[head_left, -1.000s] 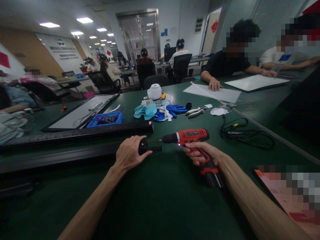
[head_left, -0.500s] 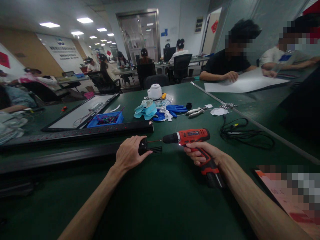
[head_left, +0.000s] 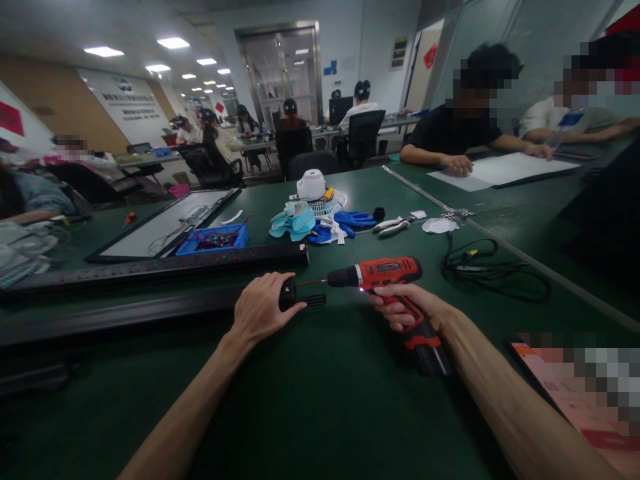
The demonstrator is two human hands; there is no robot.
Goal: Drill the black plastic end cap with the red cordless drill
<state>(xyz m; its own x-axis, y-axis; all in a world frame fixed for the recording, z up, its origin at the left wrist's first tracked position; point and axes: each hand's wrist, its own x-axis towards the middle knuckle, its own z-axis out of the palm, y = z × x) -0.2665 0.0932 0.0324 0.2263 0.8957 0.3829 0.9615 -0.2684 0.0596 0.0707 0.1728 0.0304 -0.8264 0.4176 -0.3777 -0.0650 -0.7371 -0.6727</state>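
My right hand (head_left: 400,308) is wrapped round the handle of a red and black cordless drill (head_left: 387,270), which points left with its light on. A long thin bit (head_left: 311,283) runs from its chuck to the end of a long black bar (head_left: 165,310). My left hand (head_left: 263,300) grips that end from above, thumb on the near side and fingers over the far side. Black prongs (head_left: 315,300) stick out of the end piece just under the bit. The exact spot where the bit tip meets the end piece is too small to make out.
Behind the bar lie a second black bar (head_left: 270,256), a blue bin (head_left: 240,239) of wires, blue gloves (head_left: 355,219), pliers (head_left: 393,228) and a white fan part (head_left: 311,185). A black cable (head_left: 500,273) lies right. A co-worker handles a white sheet (head_left: 510,168) across the table.
Both hands, the drill and the bar keep nearly the same pose; the view has shifted slightly. Across the table, the co-worker's white sheet now lies flatter.
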